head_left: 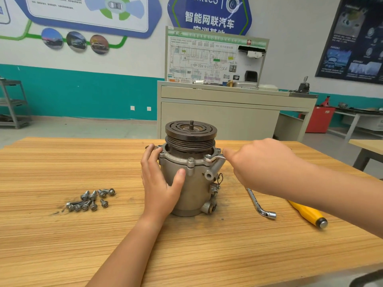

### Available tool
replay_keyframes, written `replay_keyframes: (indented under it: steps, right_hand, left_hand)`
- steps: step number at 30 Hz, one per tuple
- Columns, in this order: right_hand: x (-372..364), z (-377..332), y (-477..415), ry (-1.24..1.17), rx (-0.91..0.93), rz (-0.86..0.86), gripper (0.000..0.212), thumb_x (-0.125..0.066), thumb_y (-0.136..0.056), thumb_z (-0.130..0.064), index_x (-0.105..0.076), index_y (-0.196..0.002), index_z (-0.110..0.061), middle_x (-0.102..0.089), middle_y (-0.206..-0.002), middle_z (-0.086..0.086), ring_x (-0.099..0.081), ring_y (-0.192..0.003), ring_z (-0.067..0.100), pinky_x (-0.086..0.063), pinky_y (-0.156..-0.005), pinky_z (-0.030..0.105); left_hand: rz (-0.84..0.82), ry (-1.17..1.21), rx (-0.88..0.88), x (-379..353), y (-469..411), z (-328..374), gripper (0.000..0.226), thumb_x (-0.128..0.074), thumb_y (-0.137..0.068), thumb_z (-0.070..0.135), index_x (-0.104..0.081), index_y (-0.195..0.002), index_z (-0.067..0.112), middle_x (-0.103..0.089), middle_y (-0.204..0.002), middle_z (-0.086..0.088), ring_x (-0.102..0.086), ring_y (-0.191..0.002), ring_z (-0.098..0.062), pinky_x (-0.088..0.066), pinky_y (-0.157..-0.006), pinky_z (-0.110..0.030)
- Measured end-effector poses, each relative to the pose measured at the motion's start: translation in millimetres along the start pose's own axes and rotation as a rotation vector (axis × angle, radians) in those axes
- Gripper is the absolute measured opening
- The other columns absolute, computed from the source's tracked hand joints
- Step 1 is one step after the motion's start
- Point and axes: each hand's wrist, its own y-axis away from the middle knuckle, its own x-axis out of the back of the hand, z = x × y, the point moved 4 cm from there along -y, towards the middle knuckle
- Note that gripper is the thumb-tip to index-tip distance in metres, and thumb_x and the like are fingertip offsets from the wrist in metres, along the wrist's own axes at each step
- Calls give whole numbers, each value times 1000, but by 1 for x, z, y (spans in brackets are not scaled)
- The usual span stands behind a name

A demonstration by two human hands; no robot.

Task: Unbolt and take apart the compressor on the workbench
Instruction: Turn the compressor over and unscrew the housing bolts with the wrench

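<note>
One light, striped wooden workbench fills the near scene. On the far wall one blue hexagonal sign reads "智能网联汽车" under a cut-off "LYNK&CO". In front of it stands one white wiring-diagram board, on which "HV" can be read.

One silver-grey cast-metal compressor stands upright at the middle of the bench, toward its far edge. Its long axis is vertical, with the dark grooved pulley on top and a threaded shaft pointing up.

Two bare hands are on it. The left hand grasps the body's left side, fingers curled over the flange and thumb across the front. The right hand pinches the handle of one small silver ring spanner, whose ring sits on a flange bolt at the right.

One yellow-handled tool and one chrome L-shaped socket wrench lie near right of the compressor. About nine loose grey flanged bolts are heaped to its left.
</note>
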Motion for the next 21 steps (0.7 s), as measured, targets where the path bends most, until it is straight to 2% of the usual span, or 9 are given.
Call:
replay_keyframes:
  steps: [3, 6, 9, 12, 16, 18, 19, 21]
  right_hand:
    - [3, -2, 4, 19, 35, -23, 29, -37, -91, -18, -42, -120, -17, -31, -54, -6, -28, -44, 11, -17, -38, 23]
    - [0, 0, 7, -46, 52, -86, 36, -36, -91, -16, -34, -128, -18, -34, -57, -6, -31, -47, 10, -20, -38, 24]
    - [-4, 7, 4, -87, 35, -131, 50, -37, -89, -9, -26, -137, -21, -38, -60, -6, -34, -50, 10, -23, -39, 24]
    - [-4, 11, -1, -40, 16, -135, 65, -38, -87, -2, -14, -144, -23, -37, -61, -4, -33, -50, 12, -27, -40, 25]
    - [-8, 14, -11, 67, -55, -102, 51, -45, -89, -1, -29, -133, -21, -30, -60, -3, -28, -48, 16, -24, -39, 26]
    - [-15, 15, -17, 72, -83, -63, 43, -48, -89, -1, -33, -125, -18, -36, -62, -2, -38, -54, 20, -23, -40, 26]
    - [-20, 15, -19, 66, -79, -27, 42, -48, -89, -1, -33, -125, -16, -45, -68, -1, -48, -62, 21, -26, -43, 25]
    - [-34, 16, -25, 84, -24, 84, 46, -45, -90, -1, -27, -131, -10, -58, -101, 5, -59, -87, 24, -40, -59, 26]
  left_hand:
    - [9, -40, -28, 0, 1, 4, 78, -48, -74, 51, -33, -137, 8, -24, -142, 4, -23, -137, -15, -23, -110, -57]
    - [11, -74, -35, 1, 3, 5, 83, -50, -71, 53, -32, -138, 8, -24, -142, 7, -22, -134, -8, -19, -109, -61]
    - [14, -88, -46, 1, 3, 6, 86, -52, -69, 55, -32, -139, 8, -25, -141, 5, -25, -135, -15, -19, -108, -62]
    - [2, -62, -51, 1, 2, 7, 81, -53, -67, 55, -27, -136, 22, -25, -141, 7, -25, -135, -15, -19, -108, -62]
    - [-7, -41, -51, 1, 2, 8, 78, -55, -66, 54, -22, -133, 30, -24, -140, 11, -23, -133, -6, -21, -108, -61]
    - [-3, -45, -49, 1, 2, 7, 78, -55, -66, 55, -23, -133, 30, -24, -140, 11, -23, -133, -7, -21, -108, -61]
    - [-2, -48, -50, 1, 2, 7, 78, -55, -67, 55, -22, -133, 30, -24, -140, 11, -23, -133, -7, -22, -108, -61]
    - [0, -48, -53, 2, 3, 8, 78, -55, -67, 55, -22, -133, 30, -24, -140, 12, -23, -134, -8, -22, -109, -60]
